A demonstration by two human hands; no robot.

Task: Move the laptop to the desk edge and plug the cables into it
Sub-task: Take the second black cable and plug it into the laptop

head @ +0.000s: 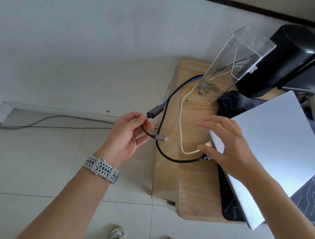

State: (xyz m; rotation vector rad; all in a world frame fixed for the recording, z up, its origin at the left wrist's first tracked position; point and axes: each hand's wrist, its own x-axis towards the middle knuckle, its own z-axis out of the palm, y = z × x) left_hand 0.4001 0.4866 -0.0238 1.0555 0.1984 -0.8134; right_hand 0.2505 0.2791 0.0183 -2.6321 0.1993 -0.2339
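A closed silver laptop (273,145) lies on the wooden desk (191,186), its near corner by the desk's left edge. My right hand (227,147) rests on that corner, thumb and finger pinching the white cable's plug (207,144) at the laptop's side. A black cable (180,160) sits in the laptop's side just below my thumb. My left hand (128,136) holds a short black adapter cable (146,132) left of the desk; its grey USB-C plug (161,138) points at the laptop. A dark adapter block (153,112) joins it to a blue cable (175,92).
A clear acrylic box (235,65) with coins in it stands at the back of the desk, beside a black cylinder (285,59). A dark patterned mat (233,103) lies under the laptop. Tiled floor (57,168) and my feet are below.
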